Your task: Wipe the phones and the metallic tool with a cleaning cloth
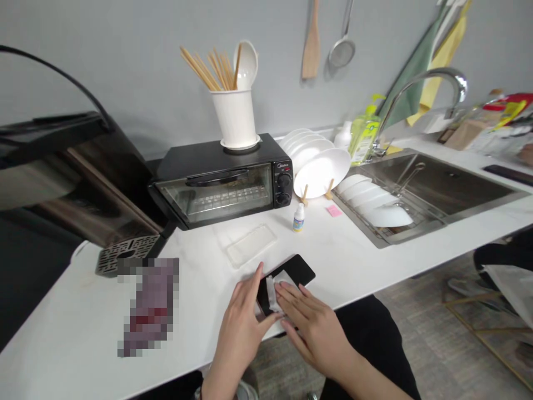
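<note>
A black smartphone [303,269] lies on the white countertop near its front edge. My left hand [242,318] braces its near left end, with the thumb and index finger against the phone's sides. Flat on the phone's face, my right hand [318,326] presses a white tissue [271,293] with its fingertips; part of the tissue is hidden under the fingers. Behind the phone is a clear phone case [252,245]. A small white bottle [298,218] with a blue and yellow label stands upright farther back, near a pink square [333,210].
A black toaster oven [220,183] carries a white cup [236,119] of chopsticks. To its right are racked plates [322,172] and a sink [449,200] with bowls. On the left stand a black machine [79,189] and a pixelated purple item [154,305].
</note>
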Available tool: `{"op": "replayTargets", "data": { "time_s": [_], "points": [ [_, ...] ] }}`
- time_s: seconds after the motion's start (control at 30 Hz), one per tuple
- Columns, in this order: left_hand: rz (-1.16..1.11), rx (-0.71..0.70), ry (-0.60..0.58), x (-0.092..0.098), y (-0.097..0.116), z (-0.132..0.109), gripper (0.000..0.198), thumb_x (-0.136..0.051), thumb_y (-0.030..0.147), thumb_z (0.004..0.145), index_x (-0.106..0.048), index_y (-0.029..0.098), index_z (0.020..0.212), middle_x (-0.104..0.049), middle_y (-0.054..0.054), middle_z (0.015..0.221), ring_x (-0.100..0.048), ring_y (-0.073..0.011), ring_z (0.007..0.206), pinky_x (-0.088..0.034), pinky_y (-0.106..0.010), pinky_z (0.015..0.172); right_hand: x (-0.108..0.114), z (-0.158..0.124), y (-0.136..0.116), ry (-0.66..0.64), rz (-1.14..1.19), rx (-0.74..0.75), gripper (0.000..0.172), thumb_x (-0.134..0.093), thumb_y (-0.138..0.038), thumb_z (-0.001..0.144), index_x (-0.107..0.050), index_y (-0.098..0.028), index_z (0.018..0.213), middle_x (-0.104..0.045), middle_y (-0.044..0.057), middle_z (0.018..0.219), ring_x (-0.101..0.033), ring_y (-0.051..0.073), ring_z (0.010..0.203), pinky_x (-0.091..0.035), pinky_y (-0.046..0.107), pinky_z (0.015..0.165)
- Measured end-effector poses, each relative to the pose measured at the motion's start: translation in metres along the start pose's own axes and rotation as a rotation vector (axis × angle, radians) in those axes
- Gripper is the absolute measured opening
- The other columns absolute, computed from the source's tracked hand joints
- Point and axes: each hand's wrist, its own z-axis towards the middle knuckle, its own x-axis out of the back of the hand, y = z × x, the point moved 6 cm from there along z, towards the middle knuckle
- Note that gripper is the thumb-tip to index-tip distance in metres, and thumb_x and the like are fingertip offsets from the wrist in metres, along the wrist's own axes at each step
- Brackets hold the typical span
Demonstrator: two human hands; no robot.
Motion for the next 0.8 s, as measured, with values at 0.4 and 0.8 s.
{"op": "replayTargets", "data": {
  "time_s": [0.4, 0.8],
  "points": [
    [-0.118, 0.007, -0.022, 0.01, -0.007, 0.001, 0.073, -0.047, 0.011, 0.062, -0.003, 0.028, 0.118, -0.042, 0.001, 0.109, -0.033, -0.0161, 0.103, -0.028, -0.035, 0.089, -0.001, 0.027, 0.02, 0.156, -0.054, -0.191, 0.051, -0.034, -0.038, 0.071, -0.023, -0.016, 0.116, -0.021, 0.002, 0.122, -0.011, 0.019, 0.112, -0.015, 0.04, 0.095],
    [-0.149, 0.04, 0.042, 0.015, -0.009, -0.007, 0.075, -0.044, 0.002, 0.057, -0.008, 0.028, 0.118, -0.04, 0.0, 0.11, -0.037, -0.0166, 0.101, -0.032, -0.032, 0.087, -0.015, 0.017, -0.031, -0.033, -0.014, 0.023, 0.046, -0.029, -0.039, 0.073, -0.027, -0.017, 0.114, -0.026, 0.0, 0.12, -0.012, 0.012, 0.112, -0.014, 0.032, 0.096]
  ]
}}
